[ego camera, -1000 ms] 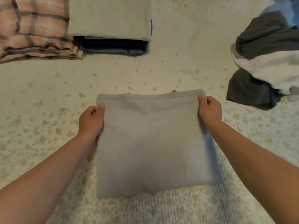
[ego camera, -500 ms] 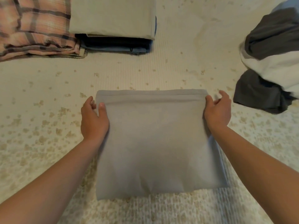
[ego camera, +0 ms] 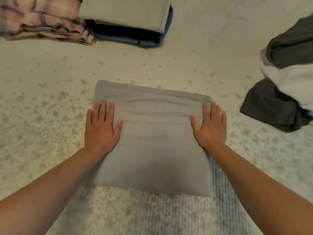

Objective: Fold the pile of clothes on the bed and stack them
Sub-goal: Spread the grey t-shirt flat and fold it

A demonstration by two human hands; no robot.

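A folded grey garment (ego camera: 155, 138) lies flat on the bed in front of me. My left hand (ego camera: 100, 128) rests palm down on its left side, fingers spread. My right hand (ego camera: 210, 127) lies flat on its right side the same way. Neither hand grips the cloth. A stack of folded clothes (ego camera: 128, 21), beige on top of dark and blue pieces, sits at the far edge. A folded pink plaid garment (ego camera: 40, 21) lies to its left. An unfolded pile of dark grey and white clothes (ego camera: 288, 73) lies at the right.
The bed cover (ego camera: 186, 61) is cream with small tan flecks and spreads under everything. Bare cover lies between the grey garment and the folded stacks.
Both hands let go of the grey garment's far corners and now lie flat on top of it, pressing it down. The view shifted slightly.
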